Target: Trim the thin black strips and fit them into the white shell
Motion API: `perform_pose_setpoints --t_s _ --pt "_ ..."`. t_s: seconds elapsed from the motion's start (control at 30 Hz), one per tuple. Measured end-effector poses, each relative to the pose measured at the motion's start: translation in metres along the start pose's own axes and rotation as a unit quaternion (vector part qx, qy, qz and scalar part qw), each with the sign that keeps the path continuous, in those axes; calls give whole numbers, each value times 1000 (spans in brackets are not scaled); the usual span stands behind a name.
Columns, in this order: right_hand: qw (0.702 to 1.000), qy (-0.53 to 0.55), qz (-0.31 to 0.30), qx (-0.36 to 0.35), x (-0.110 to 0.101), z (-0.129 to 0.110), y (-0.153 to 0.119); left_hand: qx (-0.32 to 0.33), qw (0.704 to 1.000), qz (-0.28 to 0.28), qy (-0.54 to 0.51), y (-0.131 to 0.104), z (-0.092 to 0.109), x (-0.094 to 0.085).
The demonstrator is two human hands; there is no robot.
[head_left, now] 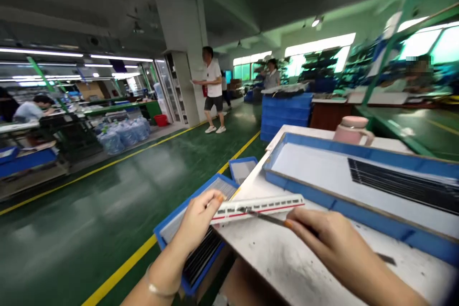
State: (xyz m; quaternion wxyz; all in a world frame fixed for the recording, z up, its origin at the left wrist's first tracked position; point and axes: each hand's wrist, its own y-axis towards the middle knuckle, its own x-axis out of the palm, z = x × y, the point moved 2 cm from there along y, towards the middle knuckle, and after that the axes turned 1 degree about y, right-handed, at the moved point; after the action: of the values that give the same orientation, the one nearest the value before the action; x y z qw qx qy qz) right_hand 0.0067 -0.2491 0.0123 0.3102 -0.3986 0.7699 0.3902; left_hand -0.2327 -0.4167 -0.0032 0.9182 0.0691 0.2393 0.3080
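My left hand is closed round the left end of a white model train car with a red stripe and a row of dark windows. The car is held sideways above the white tabletop. Between the thumb and fingers of my right hand is a thin dark tool. Its tip touches or nearly touches the car's side by the windows, and its exact kind is unclear. A dark flat piece shows past my right wrist, roughly in line with the tool; I cannot tell whether they join.
A blue tray with dark strips lies on the table, a pink mug behind it. Below left stands a blue bin holding dark parts. Blue crates are stacked farther back. A person is in the aisle.
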Motion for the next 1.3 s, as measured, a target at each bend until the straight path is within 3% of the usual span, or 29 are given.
perform_pose_setpoints --t_s 0.23,0.5,0.73,1.3 --pt "994 -51 -2 -93 -1 -5 13 -53 998 8 -25 -2 10 13" --pt "984 -125 16 -128 5 3 20 -73 990 -22 -115 -1 17 17" --pt "969 -166 47 -178 4 -3 22 -74 990 -41 -112 -3 19 16" --pt "969 -188 28 -159 9 1 18 -114 981 -94 -129 -7 19 17"
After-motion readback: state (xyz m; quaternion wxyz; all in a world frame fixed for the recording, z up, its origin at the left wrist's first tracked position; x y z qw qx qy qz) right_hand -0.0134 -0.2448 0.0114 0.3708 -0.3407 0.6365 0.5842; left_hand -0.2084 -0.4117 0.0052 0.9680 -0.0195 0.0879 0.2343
